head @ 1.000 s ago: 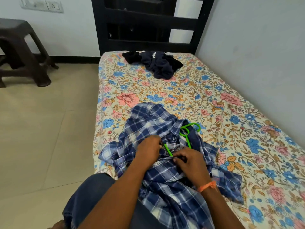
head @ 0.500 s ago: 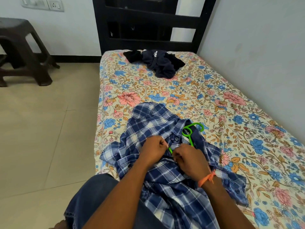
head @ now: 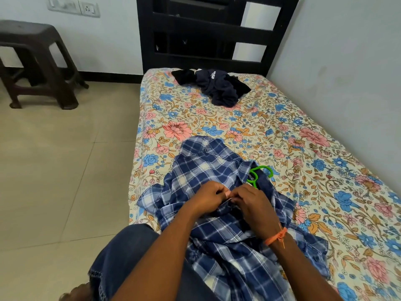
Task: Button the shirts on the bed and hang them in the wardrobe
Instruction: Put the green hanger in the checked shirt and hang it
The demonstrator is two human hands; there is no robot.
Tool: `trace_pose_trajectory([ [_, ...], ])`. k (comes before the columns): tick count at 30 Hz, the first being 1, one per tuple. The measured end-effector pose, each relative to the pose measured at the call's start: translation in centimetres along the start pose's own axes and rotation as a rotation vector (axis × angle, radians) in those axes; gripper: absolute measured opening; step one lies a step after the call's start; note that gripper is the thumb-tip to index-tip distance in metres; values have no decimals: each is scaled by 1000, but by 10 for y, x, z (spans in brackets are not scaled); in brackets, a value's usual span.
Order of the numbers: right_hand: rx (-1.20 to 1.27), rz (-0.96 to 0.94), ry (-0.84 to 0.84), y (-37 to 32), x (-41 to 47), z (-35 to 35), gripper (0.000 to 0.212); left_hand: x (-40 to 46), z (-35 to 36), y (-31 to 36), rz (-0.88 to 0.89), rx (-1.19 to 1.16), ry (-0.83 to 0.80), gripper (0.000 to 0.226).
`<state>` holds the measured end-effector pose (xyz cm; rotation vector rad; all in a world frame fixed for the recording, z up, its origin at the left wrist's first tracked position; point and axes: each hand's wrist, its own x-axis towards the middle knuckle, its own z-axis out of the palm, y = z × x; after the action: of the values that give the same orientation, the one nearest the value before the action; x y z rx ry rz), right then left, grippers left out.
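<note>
**Plaid shirt front pinched by both hands, near end of bed**

The blue plaid shirt (head: 208,164) is laid on the floral bed (head: 282,135), long axis near-to-far, collar at the far end. Its front edges are pinched between the left hand (head: 208,199) and right hand (head: 249,205); the button itself seems hidden. A green hanger (head: 256,173) is seen at the collar. A dark garment (head: 221,88) is bunched far up the bed; a brown stool (head: 36,61) is placed far left.

At the upper left of my view, a dark brown plastic stool (head: 36,59) stands on the beige tiled floor (head: 54,170); above it, a white switch-and-socket plate (head: 73,6) sits on the pale wall (head: 112,40).
</note>
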<state>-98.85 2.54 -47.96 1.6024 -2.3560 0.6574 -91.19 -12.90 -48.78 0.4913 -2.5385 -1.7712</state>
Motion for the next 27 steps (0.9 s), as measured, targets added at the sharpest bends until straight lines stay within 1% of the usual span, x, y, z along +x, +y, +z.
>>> trace_pose_trajectory([
  [5,-37,35,60,0,-9,8,21,-2,-4,3,-15,20,-49,20],
  [9,6,46,32,1,-12,8,19,-5,-5,4,-17,71,-77,22],
  [14,-7,96,34,6,-13,8,13,-6,-7,11,-107,-111,-77,23],
  [16,-52,68,33,8,-14,9,14,-7,-9,12,-90,-112,-89,21],
  [19,-106,42,48,6,-14,11,23,-10,-9,12,-29,-71,-121,23],
  [21,-124,9,62,6,-13,10,12,-10,-9,9,-7,-36,-126,21],
  [22,-114,11,66,5,-12,10,16,-10,-10,9,5,-21,-123,19],
  [23,-58,35,60,6,-12,10,26,-10,-10,8,11,-12,-115,17],
  [24,18,97,44,6,-11,9,32,-9,-10,8,16,-17,-108,16],
  [25,110,174,24,6,-11,6,34,-9,-10,8,16,-38,-99,15],
  [27,246,274,31,7,-11,4,21,-9,-11,8,-9,-97,-77,16],
])
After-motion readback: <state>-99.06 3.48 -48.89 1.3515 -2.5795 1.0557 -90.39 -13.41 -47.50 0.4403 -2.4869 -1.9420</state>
